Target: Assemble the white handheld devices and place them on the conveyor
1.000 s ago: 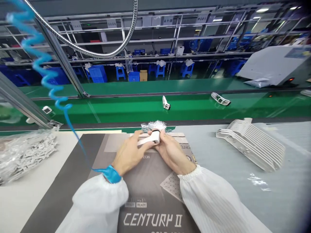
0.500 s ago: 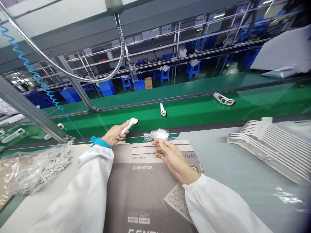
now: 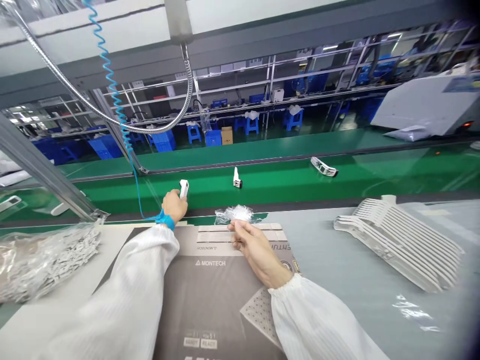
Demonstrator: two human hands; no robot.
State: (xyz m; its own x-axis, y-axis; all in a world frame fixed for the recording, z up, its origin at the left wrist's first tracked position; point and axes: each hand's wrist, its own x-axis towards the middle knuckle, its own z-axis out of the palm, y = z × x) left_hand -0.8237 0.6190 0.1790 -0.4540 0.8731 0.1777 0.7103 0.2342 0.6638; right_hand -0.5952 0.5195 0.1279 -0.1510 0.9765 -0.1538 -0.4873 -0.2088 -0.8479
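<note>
My left hand (image 3: pixel 174 206) wears a blue wrist strap (image 3: pixel 164 219) and is closed around a white handheld device (image 3: pixel 184 188), whose upper end shows past the fingers over the green conveyor belt. My right hand (image 3: pixel 255 250) is above the printed MONTECH cardboard (image 3: pixel 210 295), with thumb and fingertips drawn together. Whether something small is between them cannot be made out. Just beyond its fingertips lies a clear plastic bag (image 3: pixel 240 213) of small whitish pieces.
On the green belt (image 3: pixel 277 175) lie a white device part (image 3: pixel 237 178) and another white part (image 3: pixel 324 167). A ribbed white plastic stack (image 3: pixel 401 240) stands right. A bag of small grey parts (image 3: pixel 63 257) is left. A coiled blue cord (image 3: pixel 112 82) and a metal hose (image 3: pixel 189 75) hang overhead.
My left hand has turned with the white device, which now points up and away instead of right. My right hand stays by the plastic bag. The whole view has shifted slightly.
</note>
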